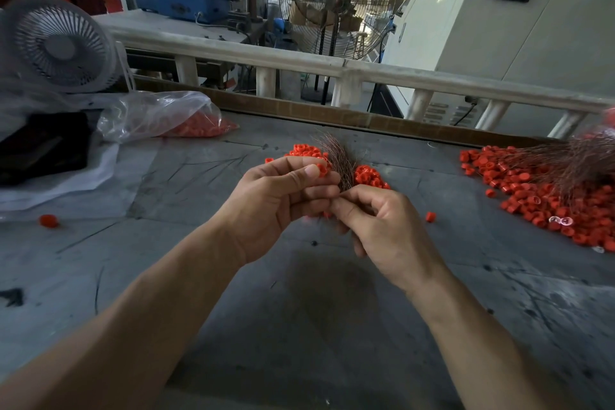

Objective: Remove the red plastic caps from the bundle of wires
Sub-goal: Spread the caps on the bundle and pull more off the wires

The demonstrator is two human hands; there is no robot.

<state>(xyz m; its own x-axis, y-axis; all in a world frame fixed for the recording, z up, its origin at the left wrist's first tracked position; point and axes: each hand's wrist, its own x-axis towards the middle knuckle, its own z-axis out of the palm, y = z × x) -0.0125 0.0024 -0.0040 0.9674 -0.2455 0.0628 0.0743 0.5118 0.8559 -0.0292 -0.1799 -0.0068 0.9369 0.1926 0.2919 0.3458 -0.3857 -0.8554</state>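
Observation:
Above the middle of the grey table, my left hand (283, 196) pinches a red plastic cap (322, 170) between thumb and fingers. My right hand (382, 223) is closed on the base of a thin bundle of brown wires (339, 156) that fans upward between both hands. Behind the hands lies a small heap of loose red caps (367, 175). A larger heap of red caps (539, 200) lies at the right, with more brown wires (579, 156) spread over it.
A clear plastic bag (159, 116) holding red caps lies at the back left, beside a white desk fan (60, 46) and a black object (40, 146). Single caps lie at the left (49, 221) and right (430, 217). A pale railing (332, 66) runs behind the table.

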